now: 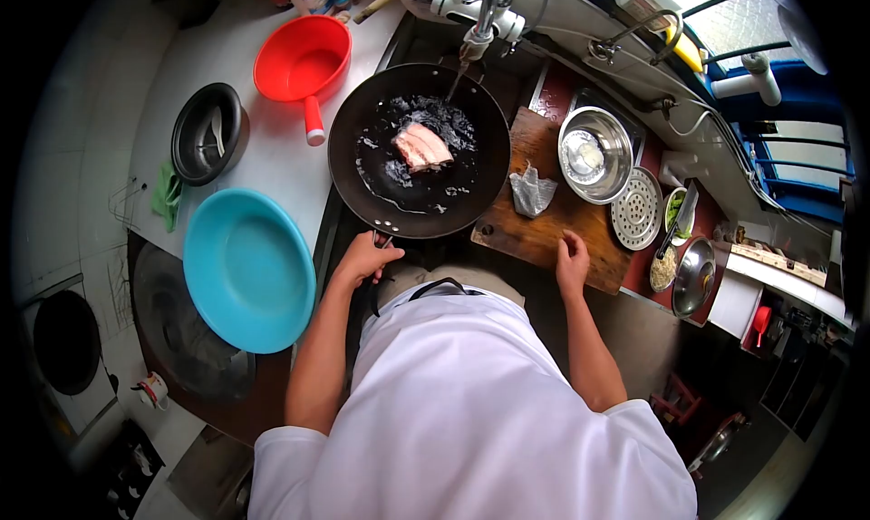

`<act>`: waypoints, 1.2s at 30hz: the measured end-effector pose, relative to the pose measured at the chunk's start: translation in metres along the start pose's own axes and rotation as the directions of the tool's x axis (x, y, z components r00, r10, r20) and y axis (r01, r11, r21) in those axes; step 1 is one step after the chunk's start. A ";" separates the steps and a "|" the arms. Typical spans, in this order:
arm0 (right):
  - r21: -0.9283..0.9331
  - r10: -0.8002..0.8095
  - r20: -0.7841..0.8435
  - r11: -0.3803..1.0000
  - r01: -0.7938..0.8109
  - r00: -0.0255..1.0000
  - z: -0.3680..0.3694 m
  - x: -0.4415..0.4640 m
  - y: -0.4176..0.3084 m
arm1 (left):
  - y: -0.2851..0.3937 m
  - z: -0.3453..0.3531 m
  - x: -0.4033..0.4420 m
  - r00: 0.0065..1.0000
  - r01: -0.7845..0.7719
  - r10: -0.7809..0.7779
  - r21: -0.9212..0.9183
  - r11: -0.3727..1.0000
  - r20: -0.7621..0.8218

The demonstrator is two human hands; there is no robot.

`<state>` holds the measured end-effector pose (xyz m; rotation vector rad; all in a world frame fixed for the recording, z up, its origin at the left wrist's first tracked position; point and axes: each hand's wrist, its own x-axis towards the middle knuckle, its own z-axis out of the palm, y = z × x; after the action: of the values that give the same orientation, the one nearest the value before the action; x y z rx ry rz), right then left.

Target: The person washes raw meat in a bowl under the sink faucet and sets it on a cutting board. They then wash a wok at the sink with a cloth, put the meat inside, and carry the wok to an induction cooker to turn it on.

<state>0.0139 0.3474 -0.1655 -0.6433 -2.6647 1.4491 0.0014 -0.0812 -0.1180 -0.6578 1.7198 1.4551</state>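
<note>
A large dark wok (362, 189) sits under the tap, with water running into it from the faucet (480, 39). Inside lies a pale slab of pork belly (423, 147), partly in the water. My left hand (365, 259) is closed around the wok's handle at the near rim. My right hand (571, 262) hovers by the near edge of a wooden cutting board (521, 213), fingers loosely curled and slightly apart, nothing visible in it. On the board rests a crumpled clear plastic bag (533, 192).
Left of the wok are a red dipper (304, 58), a black pot (208, 135) and a turquoise basin (249, 271). At the right stand a steel bowl (594, 155), a perforated steamer plate (636, 208), small dishes of food (664, 268) and another metal bowl (693, 277).
</note>
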 end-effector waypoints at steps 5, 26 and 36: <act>-0.115 0.051 -0.034 0.992 -0.054 0.998 -0.013 -0.022 0.022 | 0.002 0.001 -0.003 1.000 0.020 -0.020 -0.009 1.000 -0.005; -0.137 -0.235 0.308 0.948 0.288 0.922 0.061 0.044 -0.073 | 0.001 0.000 -0.001 1.000 -0.002 0.002 -0.055 0.998 0.002; -0.200 -0.206 0.313 0.940 0.277 0.927 0.061 0.047 -0.077 | 0.000 0.001 -0.002 1.000 -0.005 0.005 -0.036 0.999 -0.008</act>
<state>-0.0693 0.2800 -0.1453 -0.0990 -3.0388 1.2467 0.0025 -0.0808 -0.1161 -0.6802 1.7058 1.4920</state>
